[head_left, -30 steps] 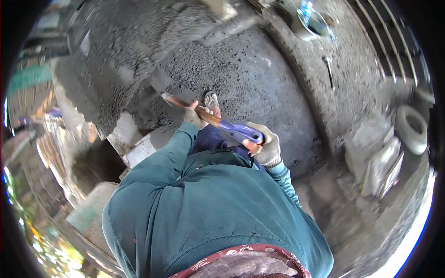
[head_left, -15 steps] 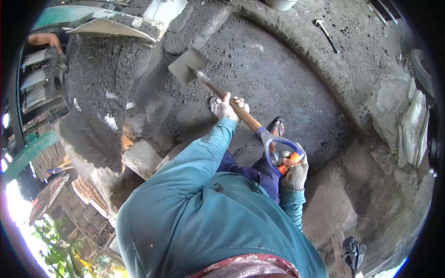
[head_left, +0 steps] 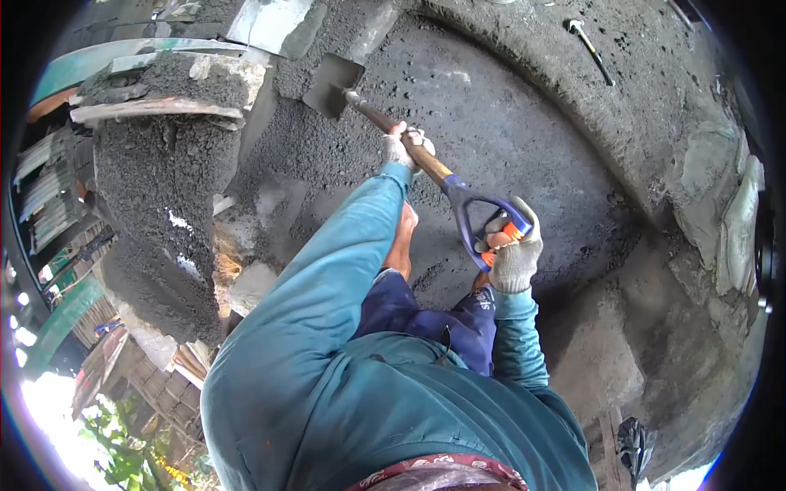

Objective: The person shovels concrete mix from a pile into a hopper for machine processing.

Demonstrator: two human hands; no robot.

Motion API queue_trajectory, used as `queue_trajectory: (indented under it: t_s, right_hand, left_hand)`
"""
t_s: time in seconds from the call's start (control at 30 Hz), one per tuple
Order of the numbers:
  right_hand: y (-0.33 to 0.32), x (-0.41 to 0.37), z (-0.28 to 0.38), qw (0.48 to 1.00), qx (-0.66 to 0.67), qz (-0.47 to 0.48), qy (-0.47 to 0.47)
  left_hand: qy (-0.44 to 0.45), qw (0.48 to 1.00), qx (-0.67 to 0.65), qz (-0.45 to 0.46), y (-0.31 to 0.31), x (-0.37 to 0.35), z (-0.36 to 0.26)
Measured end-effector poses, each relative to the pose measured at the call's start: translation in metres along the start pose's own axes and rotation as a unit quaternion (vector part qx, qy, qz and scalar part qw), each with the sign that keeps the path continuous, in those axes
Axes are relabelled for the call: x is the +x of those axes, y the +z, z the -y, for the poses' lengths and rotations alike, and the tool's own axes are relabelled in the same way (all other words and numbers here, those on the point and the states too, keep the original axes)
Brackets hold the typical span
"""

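Observation:
A shovel (head_left: 372, 114) with a wooden shaft and a blue D-handle reaches away from me over a dark patch of wet cement mix (head_left: 491, 139). My left hand (head_left: 403, 147), in a grey work glove, grips the wooden shaft about midway. My right hand (head_left: 513, 254), also gloved, is closed on the orange grip of the D-handle. The grey blade (head_left: 332, 82) is at the far edge of the mix, beside a heap of grey sand (head_left: 155, 188). My teal sleeves and blue shorts fill the lower middle.
A raised ring of mortar (head_left: 622, 106) curves around the mix on the right. A hammer (head_left: 591, 41) lies beyond it at top right. Bags or slabs (head_left: 737, 221) lean at the right edge. Boards and a block (head_left: 155, 106) top the sand heap.
The shovel has swung from low near my body out ahead, its blade now further away at the edge of the mix. Both arms have stretched out and my view has shifted.

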State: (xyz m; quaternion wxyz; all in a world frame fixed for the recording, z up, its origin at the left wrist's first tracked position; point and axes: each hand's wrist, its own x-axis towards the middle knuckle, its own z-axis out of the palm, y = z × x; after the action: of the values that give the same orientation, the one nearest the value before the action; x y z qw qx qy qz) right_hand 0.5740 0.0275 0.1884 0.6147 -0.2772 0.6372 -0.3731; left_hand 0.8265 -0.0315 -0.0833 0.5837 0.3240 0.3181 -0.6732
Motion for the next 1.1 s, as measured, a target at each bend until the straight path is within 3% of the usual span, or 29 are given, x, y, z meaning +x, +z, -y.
queue_trajectory:
  t_s: [0.07, 0.1, 0.2, 0.23, 0.27, 0.3, 0.37, 0.4, 0.47, 0.5, 0.6, 0.63, 0.73, 0.8, 0.87, 0.93, 0.97, 1.0, 1.03, 1.1]
  right_hand:
    - [0.046, -0.005, 0.008, 0.999, 0.034, 0.004, 0.023]
    - [0.063, -0.004, -0.002, 1.0, 0.008, 0.003, -0.029]
    - [0.096, -0.007, -0.041, 0.996, 0.054, 0.056, -0.052]
    - [0.09, -0.01, -0.043, 0.987, 0.095, 0.11, -0.069]
    - [0.079, -0.014, -0.046, 0.973, 0.135, 0.165, -0.087]
    - [0.055, -0.013, -0.046, 0.968, 0.135, 0.207, -0.035]
    - [0.011, -0.005, -0.018, 0.98, -0.089, 0.146, -0.104]
    - [-0.005, -0.003, -0.012, 0.99, -0.022, 0.122, -0.073]
    - [-0.026, -0.002, -0.002, 0.988, 0.14, 0.057, 0.023]
    - [-0.028, 0.001, -0.009, 0.996, 0.059, 0.057, -0.02]
    - [-0.02, 0.002, -0.012, 0.996, 0.051, 0.073, 0.009]
    - [-0.015, 0.001, -0.013, 0.994, 0.061, 0.087, 0.015]
    - [0.012, 0.005, -0.015, 0.988, 0.096, 0.12, 0.027]
    - [0.041, 0.016, -0.026, 0.989, 0.091, 0.112, 0.03]
    - [0.065, 0.029, -0.036, 0.99, -0.041, 0.116, -0.068]
    - [0.06, 0.027, -0.023, 0.974, -0.06, 0.189, -0.108]
    - [0.051, 0.024, -0.016, 0.941, -0.141, 0.217, -0.217]
    - [0.04, 0.03, -0.009, 0.888, -0.218, 0.234, -0.33]
    - [0.025, 0.026, -0.004, 0.914, -0.198, 0.24, -0.262]
    - [0.006, 0.022, -0.016, 0.981, -0.002, 0.186, -0.057]
  left_hand:
    - [0.079, 0.992, 0.1, -0.016, 0.018, -0.025, -0.031]
    - [0.083, 0.988, 0.131, -0.018, 0.018, -0.025, -0.048]
    - [0.08, 0.972, 0.223, 0.009, -0.01, -0.025, -0.104]
    - [0.059, 0.969, 0.236, -0.038, -0.011, -0.031, -0.105]
    - [0.094, 0.968, 0.225, -0.056, -0.002, -0.048, -0.089]
    - [0.07, 0.976, 0.2, -0.05, -0.004, -0.059, -0.07]
    - [0.01, 0.992, 0.125, -0.033, -0.009, -0.049, -0.034]
    - [-0.026, 0.997, 0.072, -0.027, -0.017, -0.039, -0.013]
    - [0.02, 0.976, 0.136, -0.171, -0.001, -0.039, 0.031]
    - [0.029, 0.977, 0.106, -0.181, -0.011, -0.03, 0.034]
    - [0.007, 0.986, 0.091, -0.141, -0.021, -0.023, 0.016]
    - [0.019, 0.977, 0.106, -0.182, -0.007, -0.032, 0.014]
    - [0.039, 0.983, 0.158, -0.084, -0.02, -0.026, -0.022]
    - [0.077, 0.98, 0.159, -0.091, -0.021, -0.021, -0.057]
    - [0.082, 0.973, 0.169, -0.135, -0.012, -0.028, -0.089]
    - [0.074, 0.979, 0.171, -0.085, -0.009, -0.037, -0.089]
    - [0.077, 0.98, 0.179, -0.022, -0.012, -0.041, -0.083]
    - [0.086, 0.98, 0.175, -0.034, -0.009, -0.039, -0.076]
    - [0.097, 0.98, 0.168, -0.044, -0.002, -0.041, -0.06]
    - [0.078, 0.985, 0.132, -0.079, 0.001, -0.045, -0.03]
